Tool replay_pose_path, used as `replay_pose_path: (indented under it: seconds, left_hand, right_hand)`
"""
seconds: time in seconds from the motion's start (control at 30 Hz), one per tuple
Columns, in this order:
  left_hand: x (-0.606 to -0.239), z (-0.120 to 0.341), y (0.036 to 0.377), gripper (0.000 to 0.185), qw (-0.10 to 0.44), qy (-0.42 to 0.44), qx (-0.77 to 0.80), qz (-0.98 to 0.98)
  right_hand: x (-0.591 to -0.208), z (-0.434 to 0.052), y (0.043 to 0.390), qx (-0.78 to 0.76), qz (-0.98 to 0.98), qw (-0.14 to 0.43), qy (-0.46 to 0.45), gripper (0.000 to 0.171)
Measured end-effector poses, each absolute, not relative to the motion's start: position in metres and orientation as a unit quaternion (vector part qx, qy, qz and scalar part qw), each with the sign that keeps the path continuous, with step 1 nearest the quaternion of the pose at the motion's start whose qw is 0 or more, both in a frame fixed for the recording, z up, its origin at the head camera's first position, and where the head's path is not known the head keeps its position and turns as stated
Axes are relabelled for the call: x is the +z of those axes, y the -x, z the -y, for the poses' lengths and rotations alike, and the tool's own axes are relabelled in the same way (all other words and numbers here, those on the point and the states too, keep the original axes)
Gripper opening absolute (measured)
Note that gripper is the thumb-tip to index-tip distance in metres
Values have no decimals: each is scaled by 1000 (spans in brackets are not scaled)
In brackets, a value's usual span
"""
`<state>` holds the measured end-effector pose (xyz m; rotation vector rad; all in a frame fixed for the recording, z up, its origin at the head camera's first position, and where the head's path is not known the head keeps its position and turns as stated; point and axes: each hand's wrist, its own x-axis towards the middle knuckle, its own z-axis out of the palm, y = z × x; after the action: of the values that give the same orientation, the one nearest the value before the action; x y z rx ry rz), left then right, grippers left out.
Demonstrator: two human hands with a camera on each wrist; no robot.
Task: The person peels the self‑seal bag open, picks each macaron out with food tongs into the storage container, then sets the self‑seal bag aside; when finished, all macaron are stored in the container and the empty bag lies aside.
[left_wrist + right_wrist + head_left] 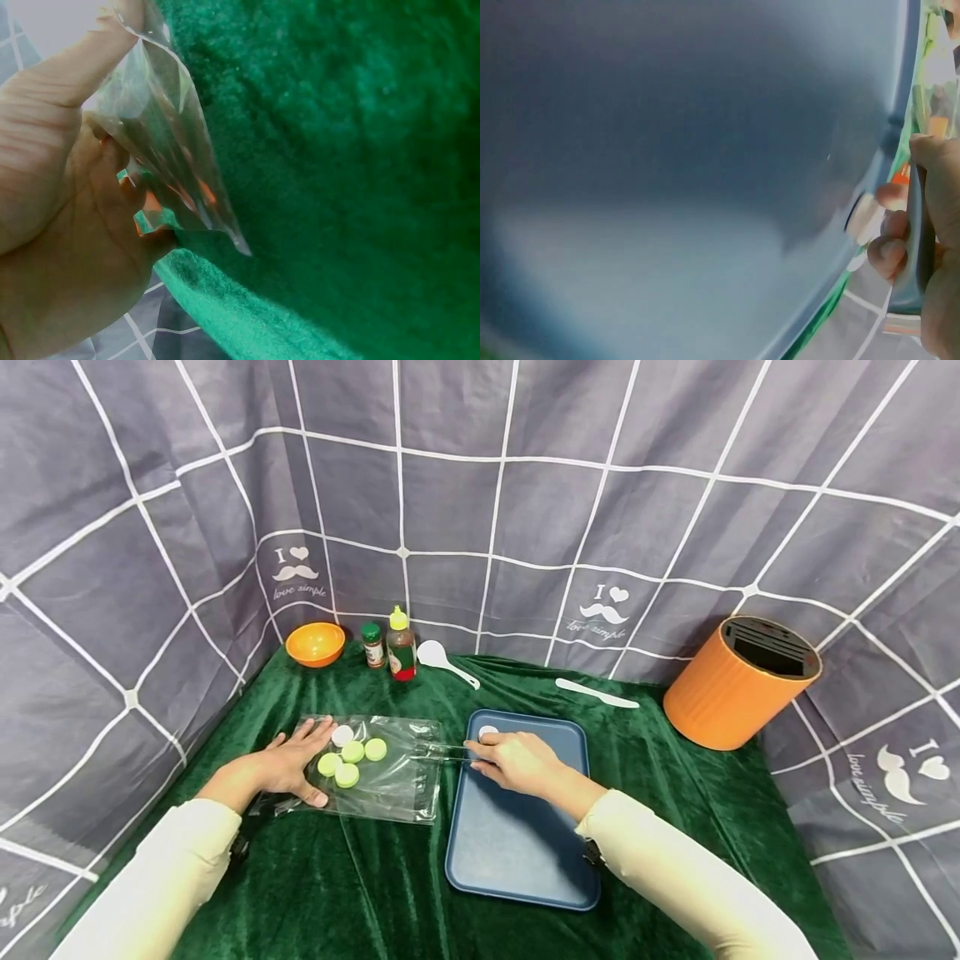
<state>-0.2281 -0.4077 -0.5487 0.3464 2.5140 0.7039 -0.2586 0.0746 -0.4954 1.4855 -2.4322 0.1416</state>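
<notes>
A transparent plastic bag (405, 793) lies flat with several round light-green pieces (352, 752) and a white one (342, 736) on or in it; which, I cannot tell. My left hand (288, 764) rests on the bag's left end with its fingers spread. In the left wrist view, a corner of the bag (172, 150) sticks up beside the thumb. My right hand (517, 762) holds metal tongs (450, 747) over the blue tray (517, 852), their tips reaching left above the bag's right edge. Another white round piece (488, 731) sits at the tray's far left corner, partly hidden by that hand.
Along the back stand an orange bowl (315, 645), a green-capped spice jar (373, 647) and a sauce bottle (402, 652). A white ladle (435, 655) and a white knife (596, 693) lie there too. An orange knife block (720, 693) stands at right. Green cloth (360, 885) covers the table.
</notes>
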Motion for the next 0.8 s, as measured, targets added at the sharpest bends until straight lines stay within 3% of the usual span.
replay_pose_path:
  seconds: [0.37,0.8]
  left_hand:
    - [-546,407,228,161,259,-121,260,-922]
    - [-546,406,227,162,259,-119,264,-921]
  right_hand:
    - [-491,-44,255,79,863,60,-495,38]
    - [-493,-25,255,78,865,37,-494,43]
